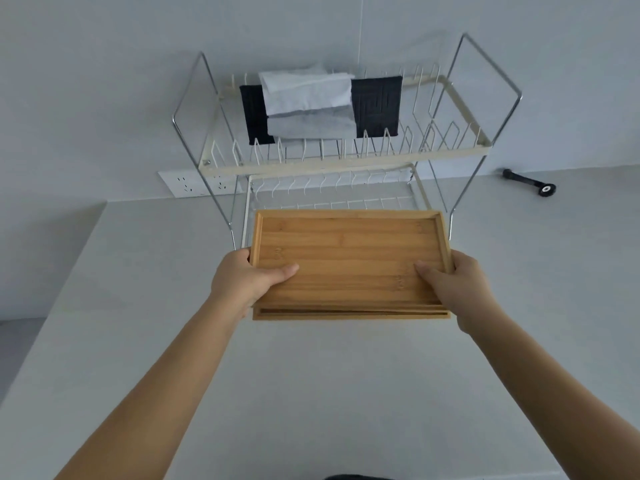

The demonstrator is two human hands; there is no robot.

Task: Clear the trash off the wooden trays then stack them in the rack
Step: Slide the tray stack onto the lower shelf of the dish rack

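While the left hand point(242, 282) and right hand point(460, 289) clamp opposite short ends of the stacked wooden trays point(349, 261), long axis spanning between them, the rack point(332, 161) stands just beyond, lower tier nearest.

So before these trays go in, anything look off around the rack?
Yes: folded cloths lie on the upper tier of the rack, an odd load among plate prongs. A black tool lies loose on the counter to the right. The stacked trays, held by left hand and right hand, carry no trash.
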